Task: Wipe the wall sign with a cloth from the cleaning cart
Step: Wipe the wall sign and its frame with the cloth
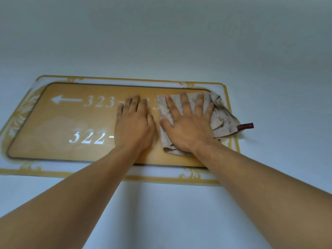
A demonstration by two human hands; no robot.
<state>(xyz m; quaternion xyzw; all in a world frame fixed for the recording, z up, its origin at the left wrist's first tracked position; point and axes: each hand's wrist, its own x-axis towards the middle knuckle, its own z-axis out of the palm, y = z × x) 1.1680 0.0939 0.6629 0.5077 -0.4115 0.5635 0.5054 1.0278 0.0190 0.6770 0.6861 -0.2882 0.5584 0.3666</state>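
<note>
Two bare forearms reach up from below to the wall sign (pixel 75 123). The left hand (pixel 133 123) lies flat on the orange panel, fingers together, holding nothing. Just beside it, the right hand (pixel 188 123) is spread wide open and presses the beige cloth (pixel 222 121) flat against the right part of the sign. The cloth lies under this palm and bunches out past the little finger, over the gold border, where a red tag (pixel 245 126) rests on the pale wall (pixel 161 42).

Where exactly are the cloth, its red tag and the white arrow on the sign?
cloth (pixel 220 119): head view, on the crumpled part right of the fingers.
red tag (pixel 245 126): head view, middle of the label.
white arrow (pixel 65 99): head view, on its shaft.
</note>
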